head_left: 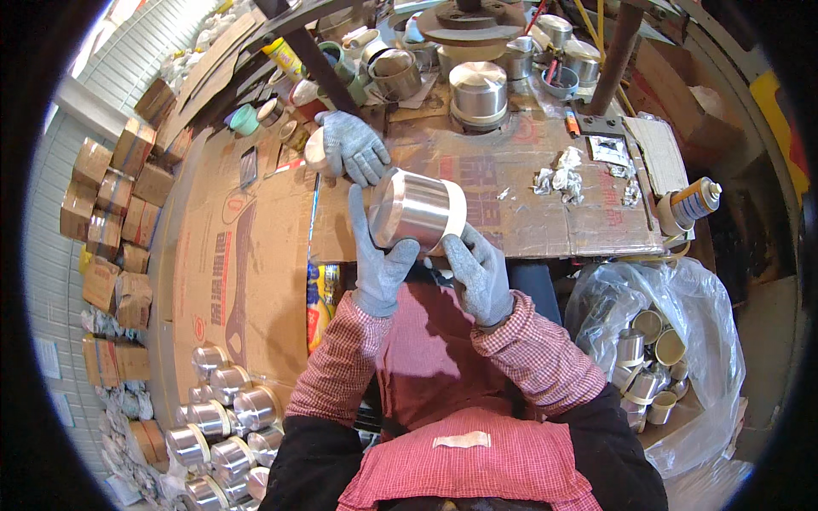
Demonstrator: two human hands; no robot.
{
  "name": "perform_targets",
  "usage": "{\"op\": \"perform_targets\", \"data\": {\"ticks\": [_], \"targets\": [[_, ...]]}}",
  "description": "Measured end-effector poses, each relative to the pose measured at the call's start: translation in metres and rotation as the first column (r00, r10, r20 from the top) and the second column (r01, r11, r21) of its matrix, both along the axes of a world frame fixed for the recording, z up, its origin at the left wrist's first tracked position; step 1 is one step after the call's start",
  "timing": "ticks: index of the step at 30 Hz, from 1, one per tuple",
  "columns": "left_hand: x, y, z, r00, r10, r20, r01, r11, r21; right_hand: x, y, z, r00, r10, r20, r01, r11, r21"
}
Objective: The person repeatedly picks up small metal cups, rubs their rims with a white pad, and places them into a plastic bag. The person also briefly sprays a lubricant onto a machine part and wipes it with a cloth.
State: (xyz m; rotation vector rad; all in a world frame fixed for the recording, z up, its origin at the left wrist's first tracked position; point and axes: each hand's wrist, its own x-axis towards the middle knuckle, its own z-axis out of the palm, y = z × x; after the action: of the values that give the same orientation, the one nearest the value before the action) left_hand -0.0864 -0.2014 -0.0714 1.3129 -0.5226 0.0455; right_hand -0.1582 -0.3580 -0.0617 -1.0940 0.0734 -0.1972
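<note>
A shiny metal canister (417, 207) with a cream band round one end lies tilted between my gloved hands, just above the bench's near edge. My left hand (379, 264) holds its left end, thumb underneath and fingers up along the side. At the banded right end, my right hand (479, 274) grips the lower edge with thumb and fingers; some fingertips are hidden behind it. Beyond the canister lies a loose grey glove (354, 146) against a pale round piece (317, 153). Another banded canister (479, 92) stands upright beneath a rusty round press plate (471, 25).
Cardboard (554, 226) covers the bench. Crumpled white scraps (561, 177) and a spray can (694, 198) lie to the right. A plastic-lined box (682, 294) holds metal cups at lower right. Several canisters (230, 383) are stacked at lower left. Dark metal posts (618, 55) flank the press.
</note>
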Motion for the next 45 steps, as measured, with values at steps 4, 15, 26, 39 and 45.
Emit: {"op": "perform_targets", "data": {"ticks": [4, 15, 26, 39, 45], "targets": [[0.02, 0.001, 0.01, 0.964, 0.236, -0.123, -0.217, 0.964, 0.153, 0.034, -0.037, -0.003, 0.988, -0.142, 0.067, 0.149, 0.982, -0.115], [0.127, -0.052, 0.019, 0.861, 0.395, 0.322, -0.492, 0.806, 0.329, 0.247, -0.124, 0.006, 0.875, -0.485, -0.004, 0.265, 0.485, -0.833], [0.221, -0.165, 0.0, 0.98, 0.059, 0.192, -0.1, 0.973, 0.209, -0.006, -0.133, 0.015, 0.883, -0.432, 0.185, 0.468, 0.843, -0.264], [0.074, -0.11, -0.02, 0.927, 0.11, 0.358, -0.26, 0.877, 0.403, -0.374, -0.257, -0.112, 0.12, -0.99, 0.08, 0.472, -0.014, -0.881], [-0.03, -0.054, -0.009, 0.973, 0.08, 0.219, -0.165, 0.897, 0.409, -0.334, -0.244, -0.107, 0.345, -0.858, 0.38, 0.335, -0.266, -0.904]]}}
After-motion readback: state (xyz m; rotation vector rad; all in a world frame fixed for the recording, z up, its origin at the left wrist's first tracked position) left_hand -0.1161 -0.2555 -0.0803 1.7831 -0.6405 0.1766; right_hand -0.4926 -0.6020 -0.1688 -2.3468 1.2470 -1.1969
